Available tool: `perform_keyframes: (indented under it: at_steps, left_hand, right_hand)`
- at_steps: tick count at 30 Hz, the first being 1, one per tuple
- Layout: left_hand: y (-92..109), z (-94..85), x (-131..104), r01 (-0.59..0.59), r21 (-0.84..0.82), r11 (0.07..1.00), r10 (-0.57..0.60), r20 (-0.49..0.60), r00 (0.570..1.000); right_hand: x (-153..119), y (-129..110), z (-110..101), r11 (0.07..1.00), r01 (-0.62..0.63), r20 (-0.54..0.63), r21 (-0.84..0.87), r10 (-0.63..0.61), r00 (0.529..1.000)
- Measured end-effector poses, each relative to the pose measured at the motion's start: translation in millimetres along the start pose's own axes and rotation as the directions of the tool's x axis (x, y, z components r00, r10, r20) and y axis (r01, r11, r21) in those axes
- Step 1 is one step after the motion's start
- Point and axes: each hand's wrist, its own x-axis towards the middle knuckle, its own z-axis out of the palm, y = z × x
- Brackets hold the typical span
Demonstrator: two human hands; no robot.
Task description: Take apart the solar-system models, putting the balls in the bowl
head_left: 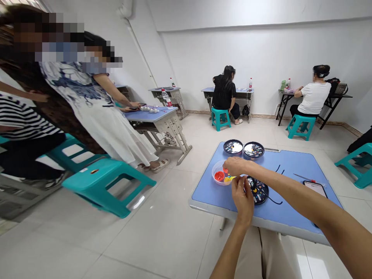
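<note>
A clear round plastic bowl [214, 166] near the left side of the blue table [209, 193] holds red cup-like pieces [219, 176] and small yellow parts [227, 179]. My right hand [236, 166] reaches across to the bowl, its fingers closed and pointing down at a red piece; what they grip is not clear. Just below, my left hand [243, 197] is raised with its fingers pinched, hiding what they hold. It partly covers a black round base [261, 193] printed with coloured planets, with thin black rods [274, 200] sticking out of it.
Two more black printed discs [233, 147] stand at the table's far edge. A phone [315, 188] and a thin screwdriver-like tool [305, 177] lie on the right. Teal stools [107, 178] and other desks [162, 114] surround me, with several people sitting or standing.
</note>
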Motion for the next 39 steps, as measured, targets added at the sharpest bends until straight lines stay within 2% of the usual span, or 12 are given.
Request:
perform_keyframes:
  at_steps: [5,8,11,15,19,22,25,28,31,36,39]
  left_hand:
    - [-9.0,11.9,17.9,0.035,-0.023,0.999,-0.034,0.047,0.998]
    - [-11.6,20.5,28.6,0.063,-0.016,0.998,-0.061,0.097,0.993]
    - [-12.6,26.0,35.5,0.119,0.008,0.993,-0.118,0.165,0.979]
    - [-15.7,29.8,38.6,0.159,0.047,0.986,-0.166,0.217,0.962]
    - [-21.2,32.0,38.5,0.13,0.021,0.991,-0.131,0.2,0.971]
    - [-24.1,32.8,38.1,0.132,0.001,0.991,-0.129,0.195,0.972]
    - [-24.4,32.5,38.2,0.174,0.009,0.985,-0.172,0.218,0.961]
    - [-22.6,30.5,38.7,0.191,0.042,0.981,-0.196,0.241,0.951]
    - [-21.3,27.1,38.4,0.187,0.086,0.979,-0.203,0.247,0.947]
    - [-27.4,24.3,35.4,0.202,0.151,0.968,-0.229,0.193,0.954]
    - [-31.6,24.9,35.2,0.21,0.109,0.972,-0.224,0.14,0.964]
  right_hand:
    - [-24.5,27.3,-10.1,0.994,-0.111,-0.139,0.004,0.11,0.984]
    - [-40.0,45.7,-10.4,0.977,-0.213,-0.123,-0.026,0.208,0.97]
    - [-48.2,52.7,-3.8,0.967,-0.246,-0.051,-0.067,0.243,0.969]
    - [-49.3,48.4,5.0,0.97,-0.228,-0.017,-0.086,0.228,0.974]
    - [-49.5,45.4,8.8,0.974,-0.171,-0.04,-0.149,0.167,0.985]
    - [-52.1,45.3,5.0,0.979,-0.103,-0.073,-0.175,0.092,0.993]
    - [-50.9,41.0,-6.8,0.986,-0.082,-0.163,-0.146,0.058,0.985]
    - [-37.0,29.4,-20.2,0.996,-0.054,-0.229,-0.074,0.036,0.973]
    - [-7.5,13.8,-24.0,0.999,-0.025,-0.18,-0.048,0.016,0.984]
    - [46.9,-4.9,-6.7,0.999,-0.034,-0.09,-0.022,0.032,0.995]
    - [56.2,-8.5,-1.4,1.0,-0.027,-0.074,0.007,0.028,0.997]
